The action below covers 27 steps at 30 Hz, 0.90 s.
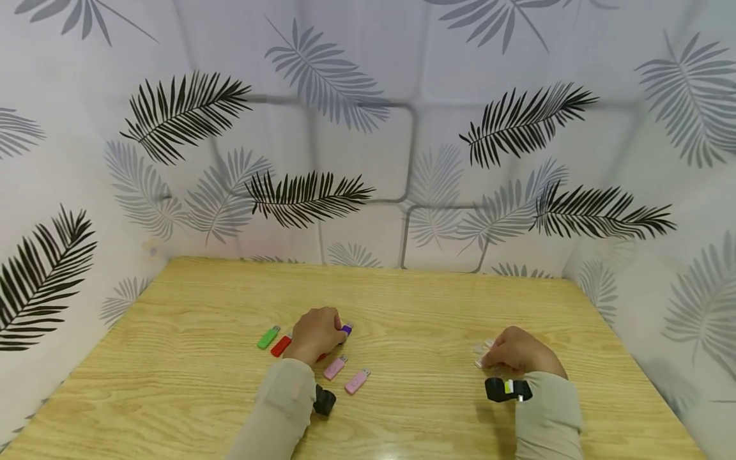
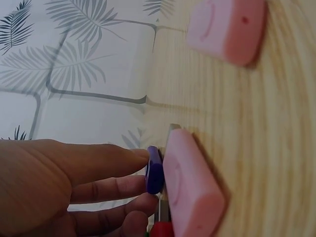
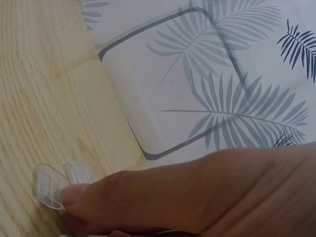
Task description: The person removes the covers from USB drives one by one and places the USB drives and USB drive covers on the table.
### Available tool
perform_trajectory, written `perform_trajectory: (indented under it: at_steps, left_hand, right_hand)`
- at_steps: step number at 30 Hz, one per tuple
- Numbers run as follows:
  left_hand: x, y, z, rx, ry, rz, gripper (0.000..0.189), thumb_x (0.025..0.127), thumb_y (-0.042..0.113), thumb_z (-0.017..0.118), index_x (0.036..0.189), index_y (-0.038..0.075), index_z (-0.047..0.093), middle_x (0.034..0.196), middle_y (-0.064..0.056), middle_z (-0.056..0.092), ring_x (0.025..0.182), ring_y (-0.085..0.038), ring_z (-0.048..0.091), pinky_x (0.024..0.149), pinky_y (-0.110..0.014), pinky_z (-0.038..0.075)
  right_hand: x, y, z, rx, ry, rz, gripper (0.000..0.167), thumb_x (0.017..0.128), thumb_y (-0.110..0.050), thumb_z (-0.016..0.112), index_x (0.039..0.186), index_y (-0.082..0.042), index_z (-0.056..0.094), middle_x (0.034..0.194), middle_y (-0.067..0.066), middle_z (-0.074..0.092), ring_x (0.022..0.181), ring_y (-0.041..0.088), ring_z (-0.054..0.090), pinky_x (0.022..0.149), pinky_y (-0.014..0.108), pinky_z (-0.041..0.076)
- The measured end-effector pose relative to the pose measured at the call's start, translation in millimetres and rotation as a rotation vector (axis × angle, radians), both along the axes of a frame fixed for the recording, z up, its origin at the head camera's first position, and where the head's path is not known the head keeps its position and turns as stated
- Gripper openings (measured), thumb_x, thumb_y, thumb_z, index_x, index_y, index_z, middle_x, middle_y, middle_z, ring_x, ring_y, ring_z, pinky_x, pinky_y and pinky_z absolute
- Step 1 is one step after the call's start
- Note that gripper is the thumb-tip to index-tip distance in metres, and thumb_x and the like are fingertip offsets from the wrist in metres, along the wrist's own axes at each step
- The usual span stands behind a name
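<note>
My left hand [image 1: 316,333] pinches a purple USB stick [image 2: 154,171] between thumb and fingers, above the left-middle of the table. Beside it lie a green USB stick [image 1: 268,337] and a red USB stick [image 1: 281,345]. Another red piece is partly hidden by the hand. Two pink USB sticks lie nearer me, one pink stick [image 1: 335,367] close to the wrist and a second pink stick [image 1: 358,381] to its right. On the right, my right hand [image 1: 517,350] pinches a clear plastic cap [image 3: 48,186]. More clear pieces [image 3: 79,172] lie about its fingers, partly hidden.
The wooden table [image 1: 414,332] carries all these items. A white cloth backdrop [image 1: 368,153] printed with leaves rises along its back edge and at both sides. Black cameras are strapped to both wrists.
</note>
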<state>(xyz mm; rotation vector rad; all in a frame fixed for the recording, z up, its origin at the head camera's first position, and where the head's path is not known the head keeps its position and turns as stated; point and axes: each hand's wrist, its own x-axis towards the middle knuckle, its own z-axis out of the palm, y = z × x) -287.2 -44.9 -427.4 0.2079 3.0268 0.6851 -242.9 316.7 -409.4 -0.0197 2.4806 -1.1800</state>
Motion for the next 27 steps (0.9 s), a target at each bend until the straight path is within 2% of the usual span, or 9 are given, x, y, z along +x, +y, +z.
perform_trajectory:
  at_steps: [4, 8, 11, 13, 16, 20, 24, 27]
  left_hand:
    - [-0.3, 0.3, 0.7, 0.0, -0.001, 0.007, 0.015, 0.083, 0.02, 0.074, 0.081, 0.012, 0.062, 0.076, -0.001, 0.06, 0.064, -0.019, 0.053, 0.054, -0.032, 0.043]
    - [-1.4, 0.0, 2.6, 0.01, -0.008, 0.009, 0.019, 0.088, 0.027, 0.071, 0.085, 0.01, 0.063, 0.078, -0.001, 0.061, 0.065, -0.018, 0.054, 0.056, -0.033, 0.045]
    - [-1.4, -0.8, 5.2, 0.053, -0.005, -0.003, 0.023, 0.092, 0.032, 0.066, 0.092, 0.009, 0.063, 0.077, -0.001, 0.061, 0.063, -0.018, 0.053, 0.059, -0.034, 0.046]
    - [-0.7, -1.2, 7.9, 0.09, 0.008, -0.015, 0.025, 0.093, 0.033, 0.064, 0.096, 0.008, 0.062, 0.073, -0.001, 0.059, 0.061, -0.018, 0.052, 0.06, -0.034, 0.045]
    - [1.5, -0.5, 14.1, 0.129, 0.039, -0.034, 0.027, 0.095, 0.033, 0.062, 0.101, 0.007, 0.061, 0.068, 0.0, 0.057, 0.059, -0.017, 0.05, 0.061, -0.034, 0.044]
    - [4.9, 1.3, 23.5, 0.156, 0.077, -0.054, 0.029, 0.095, 0.034, 0.061, 0.104, 0.007, 0.062, 0.075, 0.0, 0.061, 0.065, -0.016, 0.055, 0.066, -0.036, 0.047]
    - [8.6, 3.6, 33.7, 0.174, 0.098, -0.084, 0.033, 0.096, 0.037, 0.059, 0.108, 0.007, 0.062, 0.084, -0.002, 0.063, 0.074, -0.018, 0.059, 0.071, -0.037, 0.049]
    - [12.8, 5.5, 42.4, 0.181, 0.127, -0.113, 0.038, 0.097, 0.04, 0.057, 0.113, 0.006, 0.061, 0.096, -0.006, 0.065, 0.084, -0.022, 0.061, 0.077, -0.04, 0.049]
  right_hand:
    - [0.4, 0, 1.2, -0.003, -0.004, -0.014, 0.018, 0.082, -0.003, 0.069, 0.067, 0.006, 0.065, 0.047, -0.003, 0.045, 0.038, 0.005, 0.028, 0.041, 0.02, 0.026]
    - [0.2, 0, 4.3, 0.036, 0.021, -0.037, 0.029, 0.084, -0.006, 0.068, 0.057, -0.005, 0.055, 0.045, -0.005, 0.04, 0.038, 0.005, 0.027, 0.041, 0.02, 0.026]
    - [-0.2, -3, 7.9, 0.089, 0.055, -0.045, 0.037, 0.086, -0.011, 0.067, 0.055, -0.012, 0.048, 0.045, -0.006, 0.036, 0.04, 0.006, 0.028, 0.042, 0.021, 0.026]
    - [-0.4, -6, 12.4, 0.12, 0.074, -0.042, 0.037, 0.089, -0.014, 0.066, 0.056, -0.012, 0.048, 0.047, -0.004, 0.036, 0.041, 0.007, 0.028, 0.043, 0.023, 0.027]
    - [0.6, -14, 21.1, 0.196, 0.14, -0.027, 0.029, 0.091, -0.02, 0.065, 0.066, -0.007, 0.058, 0.054, -0.001, 0.045, 0.046, 0.011, 0.036, 0.047, 0.027, 0.033]
    - [3.2, -26, 34.3, 0.275, 0.262, 0.002, 0.027, 0.094, -0.028, 0.061, 0.082, -0.005, 0.065, 0.075, 0.004, 0.06, 0.061, 0.015, 0.05, 0.055, 0.032, 0.041]
    - [4.9, -38, 46.1, 0.288, 0.376, 0.009, 0.03, 0.098, -0.031, 0.056, 0.08, -0.007, 0.062, 0.07, 0.003, 0.052, 0.059, 0.016, 0.045, 0.056, 0.033, 0.037]
    - [8.3, -49, 55.4, 0.29, 0.468, 0.002, 0.029, 0.098, -0.032, 0.055, 0.086, -0.008, 0.066, 0.075, 0.002, 0.057, 0.063, 0.017, 0.05, 0.059, 0.035, 0.042]
